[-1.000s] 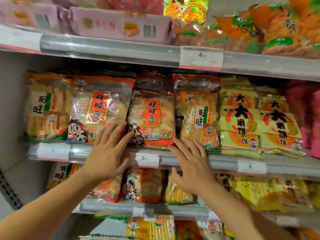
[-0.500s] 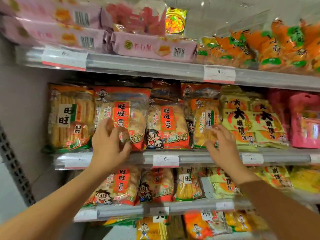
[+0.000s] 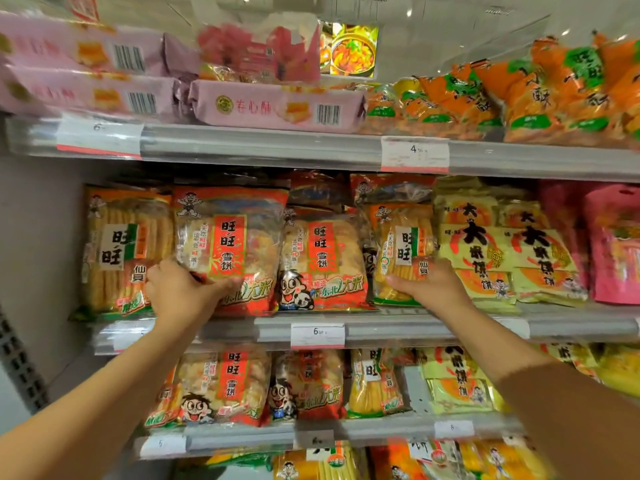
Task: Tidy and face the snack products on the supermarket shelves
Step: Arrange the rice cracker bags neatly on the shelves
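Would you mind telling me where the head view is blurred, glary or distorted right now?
Head view: motion blur smears the pink boxes at top left and the orange bags at top right; the shelf rail bows from wide-angle distortion; glare sheens the red rice-cracker bag; both hands stay fairly sharp.

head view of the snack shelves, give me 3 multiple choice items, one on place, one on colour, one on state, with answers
1. Where does the left hand grip?
A. a pink box on the top shelf
B. the lower left corner of the red rice cracker bag
C. a price tag

2. What colour are the long boxes on the top shelf?
A. pink
B. blue
C. black

3. How is the right hand?
A. hanging idle
B. flat on the shelf rail
C. holding the narrow orange bag

Answers: 1 B, its thumb lies across that corner; 2 A, pink with barcodes; 3 C, its thumb presses the bag's front.
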A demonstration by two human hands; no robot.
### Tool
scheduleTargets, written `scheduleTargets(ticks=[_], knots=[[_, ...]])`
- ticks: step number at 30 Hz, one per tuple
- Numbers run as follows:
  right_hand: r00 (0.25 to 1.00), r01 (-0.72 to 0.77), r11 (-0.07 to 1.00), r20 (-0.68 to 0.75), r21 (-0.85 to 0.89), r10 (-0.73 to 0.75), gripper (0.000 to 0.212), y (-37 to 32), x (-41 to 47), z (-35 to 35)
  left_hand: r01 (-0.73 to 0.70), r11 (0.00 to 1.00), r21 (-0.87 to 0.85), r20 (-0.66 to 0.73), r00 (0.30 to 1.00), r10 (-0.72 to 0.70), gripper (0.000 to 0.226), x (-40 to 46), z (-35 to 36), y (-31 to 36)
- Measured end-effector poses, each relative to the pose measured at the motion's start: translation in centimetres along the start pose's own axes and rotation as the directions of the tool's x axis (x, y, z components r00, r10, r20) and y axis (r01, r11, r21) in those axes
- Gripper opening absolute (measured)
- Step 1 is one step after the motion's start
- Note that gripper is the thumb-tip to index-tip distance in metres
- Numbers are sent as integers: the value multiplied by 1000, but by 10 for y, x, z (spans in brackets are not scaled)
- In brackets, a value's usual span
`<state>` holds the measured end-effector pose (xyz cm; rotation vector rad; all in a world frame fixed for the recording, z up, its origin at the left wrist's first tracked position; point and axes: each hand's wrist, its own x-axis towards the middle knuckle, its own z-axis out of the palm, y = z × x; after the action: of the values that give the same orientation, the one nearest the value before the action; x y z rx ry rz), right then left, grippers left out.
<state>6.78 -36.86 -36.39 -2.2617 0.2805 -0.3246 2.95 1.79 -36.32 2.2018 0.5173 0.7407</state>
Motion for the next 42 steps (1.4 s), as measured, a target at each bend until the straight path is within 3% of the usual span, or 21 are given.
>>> scheduleTargets(ticks=[2,5,9,16,19,23,31,42], knots=[[999,22,994,25,107,-25,93,2,4,-5,-57,994,-93,2,998,57,97,0,-4,-5],[998,-6,976,68,218,-9,87,9,13,-13,-91,970,-224,27,995,100,101,-8,-5,-6],[999,-4,940,47,341,-12,59,14,19,-17,-85,933,-350,38,994,105,111,-9,-5,-4],[997,70,916,-18,394,-69,66,-5,9,-50,-88,862,-500,-43,996,77,117,-5,-19,-1],[995,88,907,9,412,-100,80,-24,-5,-49,-78,832,-549,-32,997,73,118,-7,-34,-6],[987,89,872,77,482,-143,87,-56,-27,-19,-78,783,-617,-57,997,54,109,-18,-58,-34],[974,98,811,113,577,-198,41,-143,-79,79,-67,775,-628,-25,998,66,90,-35,-107,-98],[980,51,910,154,411,-125,25,-192,-100,197,-106,806,-583,85,978,191,84,-29,-146,-138]])
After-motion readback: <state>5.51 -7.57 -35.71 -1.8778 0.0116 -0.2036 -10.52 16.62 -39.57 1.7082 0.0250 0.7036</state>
